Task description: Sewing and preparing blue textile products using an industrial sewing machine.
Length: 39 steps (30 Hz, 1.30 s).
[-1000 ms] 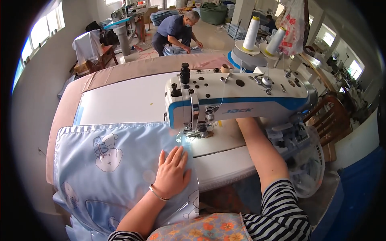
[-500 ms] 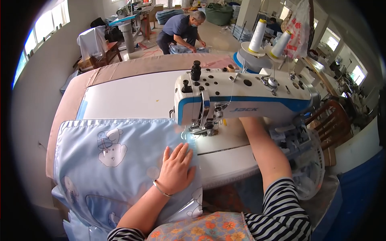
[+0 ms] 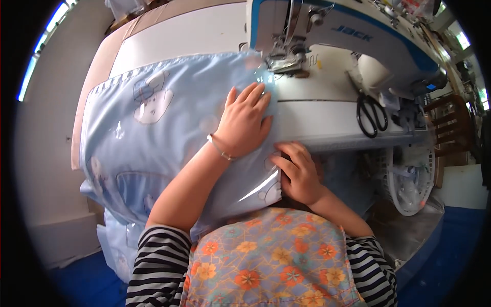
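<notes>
A glossy light-blue fabric piece [image 3: 189, 110] with cartoon animal prints and a striped upper edge lies across the left of the sewing table. Its upper right corner reaches the presser foot of the white and blue sewing machine [image 3: 353, 28]. My left hand [image 3: 244, 123] rests flat on the cloth just below the needle area, fingers stretched out. At the cloth's right edge, by the front of the table, my right hand [image 3: 299, 174] has its fingers curled over the border; the thumb is hidden. Lower folds of the cloth hang off the table's left front.
Black-handled scissors [image 3: 371, 115] lie on the table right of the needle. A white plastic basket [image 3: 406, 179] stands beyond the table's right front, near a wooden chair [image 3: 450, 125]. A pale wall [image 3: 46, 153] is on the left.
My right hand has come back from behind the machine arm to the cloth's right edge. My left hand stays flat on the cloth. The view has tilted down, bringing the scissors into sight.
</notes>
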Available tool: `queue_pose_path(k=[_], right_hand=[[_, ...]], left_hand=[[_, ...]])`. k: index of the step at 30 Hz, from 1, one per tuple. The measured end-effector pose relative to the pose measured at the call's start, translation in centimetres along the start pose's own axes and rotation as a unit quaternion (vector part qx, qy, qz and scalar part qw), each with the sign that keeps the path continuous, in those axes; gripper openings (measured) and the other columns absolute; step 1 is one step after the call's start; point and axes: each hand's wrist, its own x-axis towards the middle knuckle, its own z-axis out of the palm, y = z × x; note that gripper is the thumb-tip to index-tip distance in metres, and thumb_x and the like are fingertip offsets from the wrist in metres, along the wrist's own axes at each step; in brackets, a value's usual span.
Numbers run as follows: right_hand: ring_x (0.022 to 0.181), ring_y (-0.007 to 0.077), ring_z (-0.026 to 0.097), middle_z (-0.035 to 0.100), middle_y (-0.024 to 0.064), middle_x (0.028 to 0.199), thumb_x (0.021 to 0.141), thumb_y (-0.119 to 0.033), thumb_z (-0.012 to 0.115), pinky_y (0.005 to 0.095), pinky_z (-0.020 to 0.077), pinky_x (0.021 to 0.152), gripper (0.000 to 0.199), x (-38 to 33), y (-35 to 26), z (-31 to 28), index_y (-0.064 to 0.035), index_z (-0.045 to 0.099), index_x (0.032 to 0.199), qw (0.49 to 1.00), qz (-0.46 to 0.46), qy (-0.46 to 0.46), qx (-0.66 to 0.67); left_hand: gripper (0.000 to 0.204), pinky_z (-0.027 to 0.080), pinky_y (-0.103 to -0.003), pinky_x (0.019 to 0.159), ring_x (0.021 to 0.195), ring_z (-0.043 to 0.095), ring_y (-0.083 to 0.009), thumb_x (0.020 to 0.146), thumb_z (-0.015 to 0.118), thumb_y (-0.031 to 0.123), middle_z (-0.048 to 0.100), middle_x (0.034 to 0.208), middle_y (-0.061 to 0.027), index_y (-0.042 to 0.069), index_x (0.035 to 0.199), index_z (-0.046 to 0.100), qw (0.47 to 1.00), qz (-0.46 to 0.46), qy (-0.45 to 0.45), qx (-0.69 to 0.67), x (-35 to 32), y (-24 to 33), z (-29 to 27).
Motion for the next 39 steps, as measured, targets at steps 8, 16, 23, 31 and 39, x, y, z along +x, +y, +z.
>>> queue_pose_path(k=[8, 16, 23, 31, 39], right_hand=[[0.101, 0.0345, 0.064, 0.067, 0.0143, 0.097, 0.070, -0.009, 0.065, 0.0452, 0.0534, 0.092, 0.030, 1.2, -1.9, -1.0, -0.0026, 0.072, 0.098, 0.995, -0.095, -0.008, 0.002], [0.095, 0.0305, 0.068, 0.070, 0.0132, 0.106, 0.073, 0.002, 0.058, 0.0390, 0.0553, 0.080, 0.033, 2.6, -1.5, -1.7, -0.0038, 0.071, 0.103, 0.998, -0.036, -0.010, 0.052], [0.096, 0.0345, 0.070, 0.073, 0.0166, 0.101, 0.075, 0.006, 0.057, 0.0406, 0.0555, 0.085, 0.029, 4.8, 1.1, -1.3, -0.0003, 0.070, 0.099, 0.994, -0.020, -0.002, 0.106], [0.090, 0.0360, 0.069, 0.072, 0.0182, 0.096, 0.075, 0.008, 0.054, 0.0408, 0.0564, 0.083, 0.030, 7.7, 4.1, -1.1, -0.0010, 0.071, 0.097, 0.989, 0.036, -0.014, 0.140], [0.106, 0.0346, 0.066, 0.069, 0.0178, 0.111, 0.072, 0.002, 0.058, 0.0406, 0.0548, 0.091, 0.035, 7.5, 3.9, -1.9, 0.0009, 0.070, 0.105, 0.997, -0.050, -0.043, 0.033]], left_hand=[[0.048, 0.031, -0.054, 0.114, 0.138, 0.042, -0.0335, 0.089, 0.058, 0.019, 0.050, 0.143, -0.0182, 0.000, 0.133, 0.056, 0.998, 0.004, -0.035, 0.047, -0.1, 0.5, -0.2], [0.048, 0.034, -0.052, 0.113, 0.134, 0.047, -0.0319, 0.086, 0.060, 0.018, 0.054, 0.138, -0.0173, -0.002, 0.129, 0.058, 0.998, -0.010, -0.055, 0.042, 0.2, 0.9, -0.1], [0.043, 0.039, -0.049, 0.109, 0.130, 0.050, -0.0299, 0.081, 0.059, 0.009, 0.056, 0.134, -0.0155, 0.001, 0.123, 0.061, 0.998, 0.033, 0.004, 0.059, 1.8, -1.2, 0.9], [0.042, 0.043, -0.043, 0.105, 0.119, 0.059, -0.0294, 0.081, 0.058, 0.008, 0.063, 0.124, -0.0133, 0.001, 0.122, 0.062, 0.985, 0.059, -0.152, 0.058, 5.4, -3.1, -0.4], [0.040, 0.043, -0.044, 0.105, 0.121, 0.057, -0.0307, 0.082, 0.062, 0.014, 0.061, 0.126, -0.0151, 0.000, 0.120, 0.062, 0.992, 0.093, -0.034, 0.078, 4.3, -3.4, -0.5]])
